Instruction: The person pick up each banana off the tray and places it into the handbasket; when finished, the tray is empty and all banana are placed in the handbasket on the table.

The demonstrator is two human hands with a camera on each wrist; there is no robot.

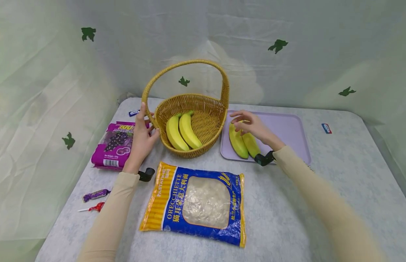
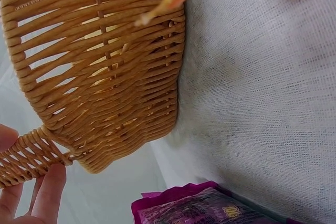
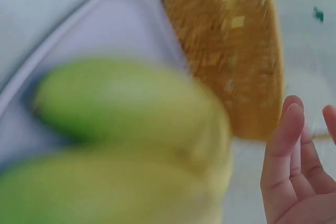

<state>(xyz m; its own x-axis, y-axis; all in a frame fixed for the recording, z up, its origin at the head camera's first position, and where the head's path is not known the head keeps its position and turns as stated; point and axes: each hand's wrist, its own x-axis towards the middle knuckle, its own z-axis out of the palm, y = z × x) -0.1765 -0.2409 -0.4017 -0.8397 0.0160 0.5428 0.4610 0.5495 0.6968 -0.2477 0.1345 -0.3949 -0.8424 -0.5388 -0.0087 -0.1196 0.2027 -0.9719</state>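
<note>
A wicker basket [image 1: 207, 133] with a tall arched handle stands at the back centre, two yellow bananas [image 1: 175, 133] lying inside. My left hand [image 1: 142, 142] holds the handle's left base; in the left wrist view the thumb is on one side of the handle [image 2: 31, 156] and the fingers [image 2: 50, 192] on the other. Over the lilac tray [image 1: 281, 125], my right hand [image 1: 257, 129] hovers with loosely bent fingers, holding nothing. Beneath it two greenish-yellow bananas [image 1: 238, 145] lie on the tray, large and blurred in the right wrist view [image 3: 131, 108].
A blue and yellow orecchiette bag [image 1: 206, 203] lies in front of the basket. To the left are a purple grape candy bag [image 1: 112, 147], a purple-wrapped candy [image 1: 96, 194] and a red lollipop [image 1: 97, 207]. Small blue-and-white packets lie behind the candy bag [image 1: 134, 113] and at right [image 1: 326, 128].
</note>
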